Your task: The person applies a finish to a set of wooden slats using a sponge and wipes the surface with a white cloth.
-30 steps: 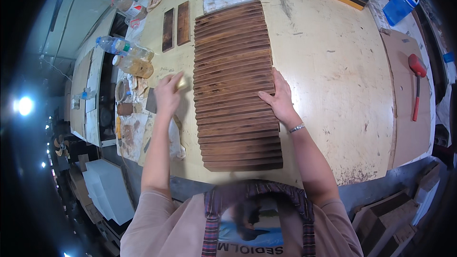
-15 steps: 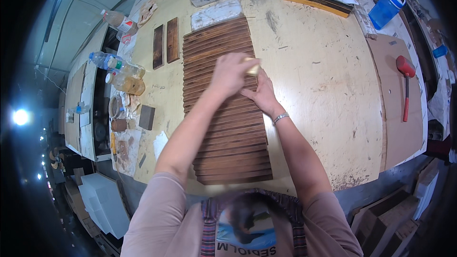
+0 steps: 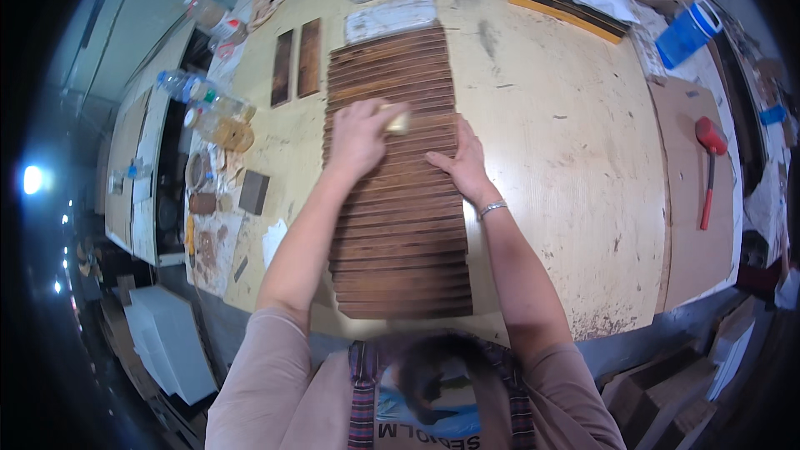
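Observation:
A stack of dark brown wooden slats (image 3: 400, 242), laid side by side as a long ribbed panel, runs away from me down the table. My left hand (image 3: 358, 135) is closed round a small pale yellow block (image 3: 398, 122), perhaps a sponge, and presses it on the slats' upper middle; motion blurs it a little. Against the slats' right edge lies my right hand (image 3: 463, 163), its thumb stretched over the wood and its fingers along the side.
Two wrapped white blocks (image 3: 390, 18) stand at the slats' far end. Two loose boards (image 3: 309, 58), plastic bottles (image 3: 221, 129) and a grey block (image 3: 253, 192) lie left. Rightward are a red mallet (image 3: 710, 137), a blue jug (image 3: 687, 33) and a black-and-yellow box (image 3: 567, 10).
My left hand has slid leftward across the slats with the yellow block, away from my right hand. My right hand stays at the slats' right edge. The whole view has shifted slightly.

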The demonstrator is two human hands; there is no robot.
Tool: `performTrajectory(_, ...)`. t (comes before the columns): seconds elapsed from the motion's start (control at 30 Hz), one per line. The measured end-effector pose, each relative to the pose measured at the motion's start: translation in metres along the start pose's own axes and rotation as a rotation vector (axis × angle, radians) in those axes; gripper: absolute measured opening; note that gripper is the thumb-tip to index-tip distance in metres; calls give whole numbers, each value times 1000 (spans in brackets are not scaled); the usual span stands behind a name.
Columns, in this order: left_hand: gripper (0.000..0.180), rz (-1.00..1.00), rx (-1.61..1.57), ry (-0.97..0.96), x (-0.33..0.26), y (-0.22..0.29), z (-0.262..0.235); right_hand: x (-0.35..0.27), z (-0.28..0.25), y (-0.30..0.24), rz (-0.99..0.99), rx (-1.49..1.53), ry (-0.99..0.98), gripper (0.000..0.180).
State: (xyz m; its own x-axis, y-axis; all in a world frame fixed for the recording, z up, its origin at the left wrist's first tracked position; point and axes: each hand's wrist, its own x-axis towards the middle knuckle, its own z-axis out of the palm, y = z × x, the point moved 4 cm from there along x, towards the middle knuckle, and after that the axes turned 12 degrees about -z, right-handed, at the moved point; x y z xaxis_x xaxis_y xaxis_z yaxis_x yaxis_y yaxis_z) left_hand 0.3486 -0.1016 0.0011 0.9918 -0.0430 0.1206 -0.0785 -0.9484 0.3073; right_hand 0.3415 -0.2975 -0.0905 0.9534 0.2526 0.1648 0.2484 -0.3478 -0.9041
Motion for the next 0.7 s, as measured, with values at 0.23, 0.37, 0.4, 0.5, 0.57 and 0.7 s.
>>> performTrajectory(0.23, 52, -534, -87, 198, -156, -165, -83, -10, 1, -20, 44, 527, 55, 80)
performTrajectory(0.37, 50, -905, -219, 373, -259, -226, -108, -3, -6, -3, -24, 305, -33, 88)
performTrajectory(0.4, 48, -1003, -237, 389, -285, -246, -116, -2, -8, 3, -26, 252, -39, 89)
performTrajectory(0.5, 40, -1160, -189, 531, -355, -329, -132, -1, -6, 21, -20, 185, -53, 86)
performTrajectory(0.57, 40, -1266, -98, 563, -379, -364, -147, -1, -7, 21, -6, 159, -58, 87)
performTrajectory(0.7, 38, -1247, 17, 600, -388, -413, -160, -4, -12, 12, 70, 211, -45, 88)
